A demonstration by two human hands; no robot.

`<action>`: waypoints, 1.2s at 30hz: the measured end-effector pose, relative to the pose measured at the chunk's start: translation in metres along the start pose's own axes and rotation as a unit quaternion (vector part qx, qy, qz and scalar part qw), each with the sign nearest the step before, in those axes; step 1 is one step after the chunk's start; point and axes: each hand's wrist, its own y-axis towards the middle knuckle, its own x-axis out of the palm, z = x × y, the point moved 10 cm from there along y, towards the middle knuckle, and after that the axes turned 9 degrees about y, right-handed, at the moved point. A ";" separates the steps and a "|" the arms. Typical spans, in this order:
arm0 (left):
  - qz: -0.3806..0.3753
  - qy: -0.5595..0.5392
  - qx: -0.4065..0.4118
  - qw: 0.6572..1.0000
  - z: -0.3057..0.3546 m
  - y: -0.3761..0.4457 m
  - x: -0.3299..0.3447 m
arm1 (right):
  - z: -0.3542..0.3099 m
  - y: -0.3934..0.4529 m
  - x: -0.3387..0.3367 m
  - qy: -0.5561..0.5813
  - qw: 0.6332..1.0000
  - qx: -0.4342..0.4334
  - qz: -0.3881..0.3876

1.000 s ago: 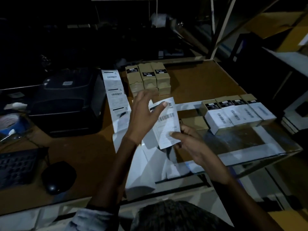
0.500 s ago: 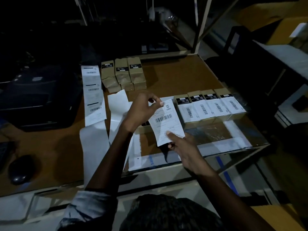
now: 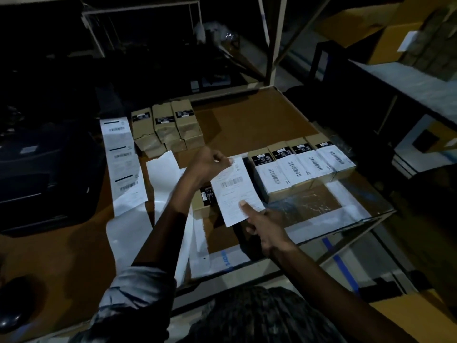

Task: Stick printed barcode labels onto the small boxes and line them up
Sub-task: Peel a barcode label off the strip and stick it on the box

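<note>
The left hand (image 3: 209, 164) pinches the top corner of a barcode label (image 3: 235, 191); the right hand (image 3: 265, 224) pinches its lower edge. The label hangs above an unlabelled box (image 3: 204, 200), beside a row of four labelled boxes (image 3: 301, 169) on the table (image 3: 247, 125).

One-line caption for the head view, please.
Both hands, left and right, hold a barcode label over an unlabelled box.

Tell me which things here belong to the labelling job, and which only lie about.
Belong to the job:
- barcode label, pinched by left hand and right hand
- unlabelled box beneath it
- four labelled boxes
- label strip
- stacked boxes

Only lying about:
- label printer
- computer mouse
</note>
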 end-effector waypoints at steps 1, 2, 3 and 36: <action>-0.005 -0.008 -0.017 1.000 -0.013 0.003 -0.001 | 0.005 0.001 0.007 -0.002 1.000 -0.002 -0.001; -0.008 -0.019 -0.033 0.999 -0.026 0.004 -0.002 | 0.008 0.000 0.013 -0.004 1.000 -0.007 -0.001; -0.011 -0.034 -0.045 0.998 -0.037 0.005 -0.003 | 0.012 0.002 0.019 -0.014 1.000 -0.016 0.003; -0.072 -0.090 -0.037 0.993 -0.053 0.047 0.046 | 0.030 0.034 -0.009 0.020 0.996 -0.008 0.086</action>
